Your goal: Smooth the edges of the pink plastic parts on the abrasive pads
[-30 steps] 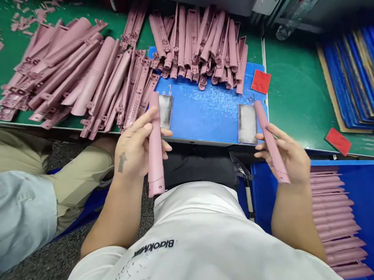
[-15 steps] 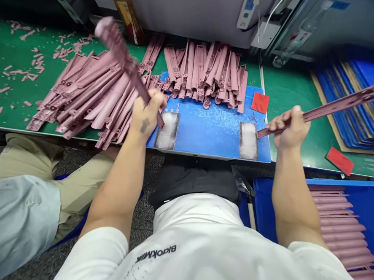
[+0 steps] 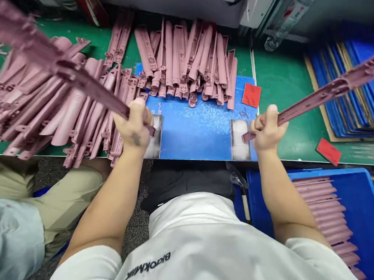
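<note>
My left hand (image 3: 133, 123) is wrapped round the narrow end of a long pink plastic part (image 3: 88, 84), which slants up and left, its far end blurred and close to the camera. Another such pink plastic part (image 3: 317, 95) is gripped in my right hand (image 3: 268, 128) and reaches up to the right. Both hands are raised over a blue mat (image 3: 194, 133), near its two whitish pads (image 3: 240, 144). Just behind them lies a pile of pink plastic parts (image 3: 175, 56), with a larger heap (image 3: 74, 109) to the left.
A blue bin (image 3: 365, 205) with rows of pink parts stands low at the right. Blue boards (image 3: 348, 75) are stacked on the green table (image 3: 274, 82). Two red pieces (image 3: 251, 95) lie near the mat. A person's leg (image 3: 72, 189) is at left. A plastic bottle (image 3: 293, 15) leans behind.
The part in my left hand has tipped over to the left and nearer the camera. In my right hand the other part now slants up more steeply. The view has shifted slightly right.
</note>
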`<action>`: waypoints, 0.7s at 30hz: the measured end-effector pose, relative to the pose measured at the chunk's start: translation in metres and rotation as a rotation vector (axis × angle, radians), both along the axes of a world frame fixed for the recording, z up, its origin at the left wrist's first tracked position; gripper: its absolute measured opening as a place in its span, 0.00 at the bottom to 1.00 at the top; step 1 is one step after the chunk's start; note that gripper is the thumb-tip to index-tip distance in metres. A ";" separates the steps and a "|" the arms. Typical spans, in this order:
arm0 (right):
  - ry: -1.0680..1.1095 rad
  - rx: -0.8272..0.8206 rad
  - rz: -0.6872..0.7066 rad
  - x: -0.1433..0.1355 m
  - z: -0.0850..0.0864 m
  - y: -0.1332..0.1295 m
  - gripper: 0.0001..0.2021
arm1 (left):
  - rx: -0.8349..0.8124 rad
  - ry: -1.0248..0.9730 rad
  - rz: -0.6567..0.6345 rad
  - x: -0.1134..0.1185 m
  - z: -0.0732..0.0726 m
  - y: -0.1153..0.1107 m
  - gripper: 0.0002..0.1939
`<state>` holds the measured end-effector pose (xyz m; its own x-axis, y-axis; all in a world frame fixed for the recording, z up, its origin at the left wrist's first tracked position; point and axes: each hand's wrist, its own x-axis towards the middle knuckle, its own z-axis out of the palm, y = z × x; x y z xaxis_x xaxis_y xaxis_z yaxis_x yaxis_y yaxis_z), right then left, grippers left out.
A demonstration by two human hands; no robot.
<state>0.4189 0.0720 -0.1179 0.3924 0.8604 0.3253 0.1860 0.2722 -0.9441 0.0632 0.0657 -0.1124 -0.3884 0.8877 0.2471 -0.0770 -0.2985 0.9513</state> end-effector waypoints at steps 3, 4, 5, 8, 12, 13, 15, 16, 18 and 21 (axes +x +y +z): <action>0.084 0.133 -0.027 -0.005 0.001 0.000 0.39 | -0.025 0.045 0.124 0.002 0.002 0.004 0.30; 0.110 0.154 -0.022 -0.007 0.003 -0.001 0.39 | -0.040 0.068 0.137 0.002 0.002 0.004 0.30; 0.113 0.139 -0.009 -0.009 0.004 -0.003 0.39 | -0.060 0.092 0.115 0.002 0.002 0.003 0.30; 0.058 0.043 -0.007 -0.014 0.007 -0.009 0.40 | -0.041 0.142 -0.015 0.003 0.002 -0.003 0.31; 0.064 0.099 -0.104 -0.023 0.009 -0.011 0.42 | 0.012 0.156 0.064 0.006 -0.001 -0.007 0.27; 0.060 0.080 -0.105 -0.025 0.008 -0.012 0.42 | -0.018 0.159 0.050 0.007 -0.002 -0.007 0.27; 0.034 0.041 -0.094 -0.029 0.007 -0.011 0.42 | -0.053 0.153 -0.001 0.011 -0.004 -0.006 0.28; 0.022 0.049 -0.099 -0.030 0.007 -0.011 0.43 | -0.035 0.146 -0.005 0.012 -0.004 -0.005 0.28; 0.020 0.095 -0.129 -0.031 0.009 -0.010 0.43 | 0.018 0.134 0.033 0.015 -0.002 -0.004 0.28; 0.046 0.029 -0.075 -0.026 0.015 -0.012 0.45 | -0.023 0.139 0.011 0.013 0.005 -0.006 0.29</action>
